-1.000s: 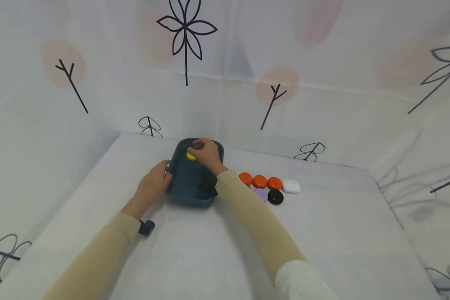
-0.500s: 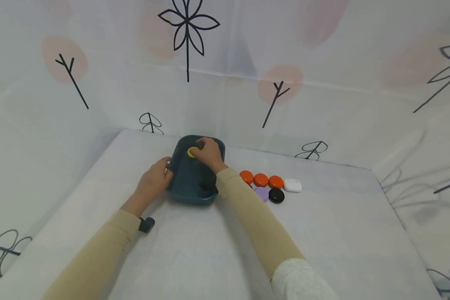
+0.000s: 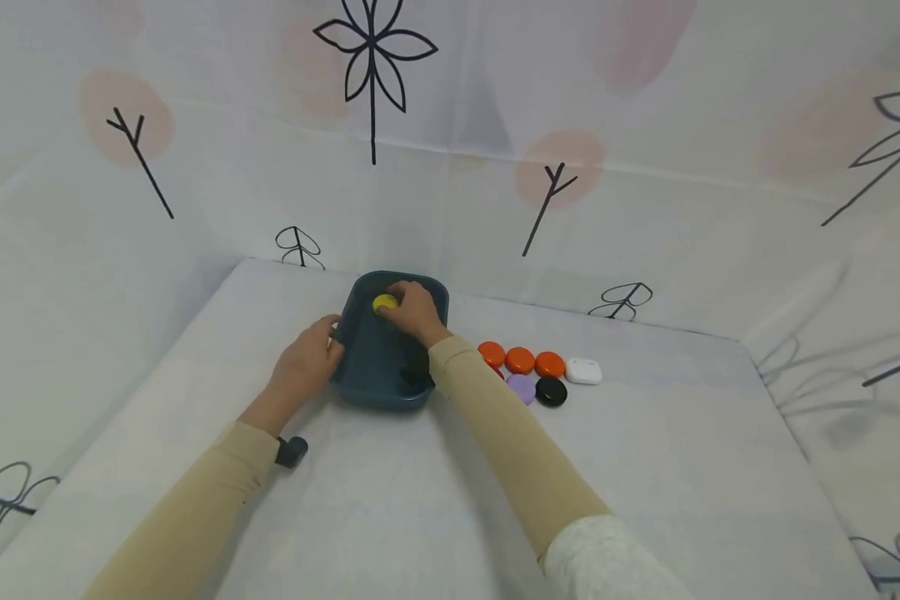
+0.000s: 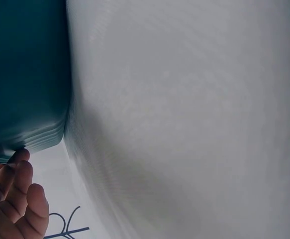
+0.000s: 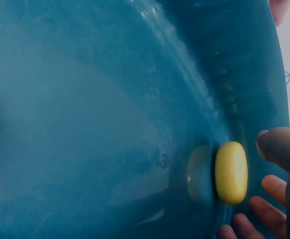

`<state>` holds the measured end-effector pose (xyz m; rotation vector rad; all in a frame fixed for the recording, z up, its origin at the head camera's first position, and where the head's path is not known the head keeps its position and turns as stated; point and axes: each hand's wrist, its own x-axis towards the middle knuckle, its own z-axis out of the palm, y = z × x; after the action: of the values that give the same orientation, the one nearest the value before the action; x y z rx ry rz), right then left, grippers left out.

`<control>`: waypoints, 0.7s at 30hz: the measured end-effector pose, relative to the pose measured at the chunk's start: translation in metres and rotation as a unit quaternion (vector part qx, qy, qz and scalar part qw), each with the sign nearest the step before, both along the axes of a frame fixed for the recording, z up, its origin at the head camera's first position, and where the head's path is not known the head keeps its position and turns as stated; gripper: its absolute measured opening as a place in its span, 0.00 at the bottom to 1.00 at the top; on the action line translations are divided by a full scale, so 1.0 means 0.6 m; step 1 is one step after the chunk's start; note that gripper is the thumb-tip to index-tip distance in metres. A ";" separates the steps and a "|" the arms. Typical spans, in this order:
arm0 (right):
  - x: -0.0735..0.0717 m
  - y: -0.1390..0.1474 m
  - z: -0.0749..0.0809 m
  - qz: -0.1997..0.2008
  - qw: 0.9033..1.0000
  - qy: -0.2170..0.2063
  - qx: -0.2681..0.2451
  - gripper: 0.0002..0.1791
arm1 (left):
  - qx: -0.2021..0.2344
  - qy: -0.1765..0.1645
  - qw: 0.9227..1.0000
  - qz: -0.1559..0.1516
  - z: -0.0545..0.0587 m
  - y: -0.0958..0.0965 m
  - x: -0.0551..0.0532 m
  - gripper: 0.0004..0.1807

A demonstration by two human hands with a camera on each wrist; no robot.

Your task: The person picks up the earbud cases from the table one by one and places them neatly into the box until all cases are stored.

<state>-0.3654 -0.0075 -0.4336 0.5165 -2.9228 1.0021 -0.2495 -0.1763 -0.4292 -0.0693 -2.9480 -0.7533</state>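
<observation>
A glossy yellow disc (image 3: 385, 303) lies on the floor of a dark teal tray (image 3: 375, 350), near its far end. My right hand (image 3: 412, 312) reaches over the tray from the right, its fingertips right beside the disc. In the right wrist view the thumb (image 5: 278, 144) and fingers (image 5: 264, 209) are spread, with a gap between them and the yellow disc (image 5: 231, 173). My left hand (image 3: 309, 357) holds the tray's left rim; in the left wrist view its fingers (image 4: 20, 189) bend at the rim of the teal tray (image 4: 25, 74).
Right of the tray, several orange discs (image 3: 520, 360), a lilac disc (image 3: 522, 388), a black disc (image 3: 551, 392) and a white rounded square (image 3: 583, 372) lie on the white-covered table (image 3: 390, 500). A patterned cloth (image 3: 450, 200) hangs behind.
My right fingers have eased off the yellow disc, which now shows more fully on the tray floor. My left hand has stayed on the rim.
</observation>
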 end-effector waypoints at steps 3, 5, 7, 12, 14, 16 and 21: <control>0.000 0.000 -0.001 0.010 1.000 0.000 0.000 0.25 | 0.000 -0.001 1.000 0.001 -0.001 0.000 0.001 0.26; 0.001 0.000 -0.001 0.016 1.000 -0.001 0.008 0.25 | 0.000 -0.003 1.000 0.002 -0.001 0.001 0.001 0.26; 0.003 -0.002 0.001 0.019 1.000 -0.005 0.012 0.25 | 0.003 -0.005 1.000 0.003 -0.002 0.000 0.001 0.26; 0.005 -0.011 0.004 0.025 1.000 -0.005 0.015 0.25 | 0.001 -0.006 1.000 0.005 -0.004 -0.005 -0.001 0.26; 0.005 -0.013 0.004 0.024 1.000 -0.003 0.018 0.25 | -0.003 -0.008 1.000 0.006 -0.007 -0.007 -0.002 0.26; 0.006 -0.015 0.006 0.023 0.999 0.001 0.024 0.25 | -0.004 -0.009 1.000 0.005 -0.010 -0.007 -0.003 0.26; 0.006 -0.019 0.019 0.027 0.999 0.009 0.039 0.25 | -0.006 -0.003 1.000 -0.002 -0.009 -0.004 -0.005 0.26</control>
<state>-0.3617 -0.0188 -0.4222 0.6079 -2.9558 0.8871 -0.2522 -0.1785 -0.4344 -0.0739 -2.9581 -0.7376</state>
